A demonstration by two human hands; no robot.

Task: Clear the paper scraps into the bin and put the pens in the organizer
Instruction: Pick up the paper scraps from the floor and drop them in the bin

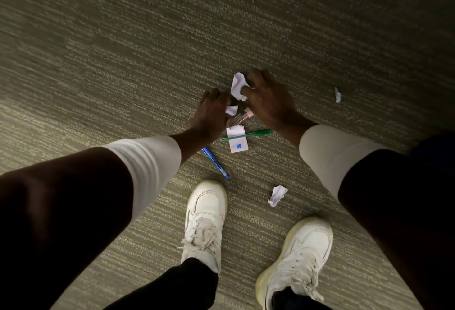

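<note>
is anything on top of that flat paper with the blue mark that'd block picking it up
Yes. The green pen lies across the flat paper, and a clear pink-capped pen overlaps its far edge. Both hands are beyond it: the left hand and right hand on other scraps.

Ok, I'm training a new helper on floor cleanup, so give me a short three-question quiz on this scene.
1. True or false: the green pen lies across a flat paper slip.
2. Which hand grips the big crumpled paper? A) left B) right
3. Fill in: the blue pen lies just ahead of the left ____.

Key: 1 true; 2 B, the right hand, while the left hand holds a small scrap; 3 shoe.
</note>
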